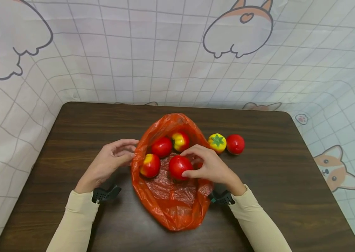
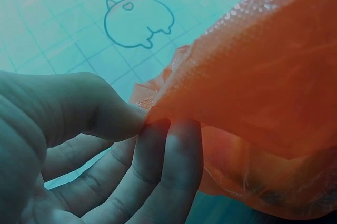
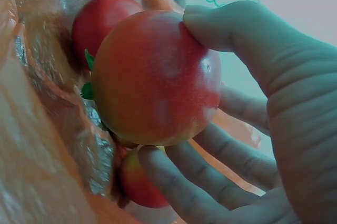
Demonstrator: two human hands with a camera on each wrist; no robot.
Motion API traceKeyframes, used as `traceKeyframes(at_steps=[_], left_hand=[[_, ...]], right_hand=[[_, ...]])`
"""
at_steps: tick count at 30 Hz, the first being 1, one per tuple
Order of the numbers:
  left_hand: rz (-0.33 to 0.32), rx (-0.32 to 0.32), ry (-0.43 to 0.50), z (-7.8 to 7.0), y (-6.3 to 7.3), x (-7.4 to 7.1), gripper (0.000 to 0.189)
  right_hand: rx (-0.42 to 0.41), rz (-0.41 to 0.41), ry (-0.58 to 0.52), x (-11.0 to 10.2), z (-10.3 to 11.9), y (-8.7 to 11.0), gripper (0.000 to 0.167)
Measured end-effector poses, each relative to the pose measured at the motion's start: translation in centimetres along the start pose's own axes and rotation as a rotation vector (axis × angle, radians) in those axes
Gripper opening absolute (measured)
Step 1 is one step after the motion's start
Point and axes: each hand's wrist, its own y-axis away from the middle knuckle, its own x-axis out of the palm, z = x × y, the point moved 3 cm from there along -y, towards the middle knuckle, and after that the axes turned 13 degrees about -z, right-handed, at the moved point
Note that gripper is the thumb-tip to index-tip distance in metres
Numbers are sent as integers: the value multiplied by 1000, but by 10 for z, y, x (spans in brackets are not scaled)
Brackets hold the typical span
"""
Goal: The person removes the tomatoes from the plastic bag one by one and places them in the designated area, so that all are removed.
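Observation:
An orange plastic bag (image 1: 175, 215) stands with its mouth spread wide. My left hand (image 1: 109, 161) pinches the left rim of the bag between thumb and fingers, seen closely in the left wrist view. Over the bag's inside, my right hand (image 1: 212, 166) holds a red tomato (image 1: 178, 167) between thumb and fingers. Green leaves show on that tomato (image 3: 158, 77) in the right wrist view. Farther in the bag lie a red round fruit (image 1: 161, 147) and two red-and-yellow fruits, one at the back (image 1: 180, 141) and one at the left (image 1: 150, 165).
Right of the bag, a yellow tomato-shaped fruit (image 1: 217, 142) with a green leafy top sits beside a red round fruit (image 1: 235, 144). All rest on a dark wooden table (image 1: 278, 210). A white grid-patterned cloth (image 1: 165, 52) with cartoon animals hangs behind and at the sides.

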Motion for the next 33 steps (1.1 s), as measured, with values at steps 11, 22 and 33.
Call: traceKeyframes(at_steps=[11, 22, 33], left_hand=[[11, 6, -8, -2, 0, 1, 49], [14, 17, 2, -2, 1, 1, 50], [14, 33, 4, -3, 0, 2, 50]], right_hand=[[10, -86, 35, -22, 3, 4, 54], [58, -162, -47, -44, 0, 10, 50], [64, -253, -50, -68, -9, 18, 51]])
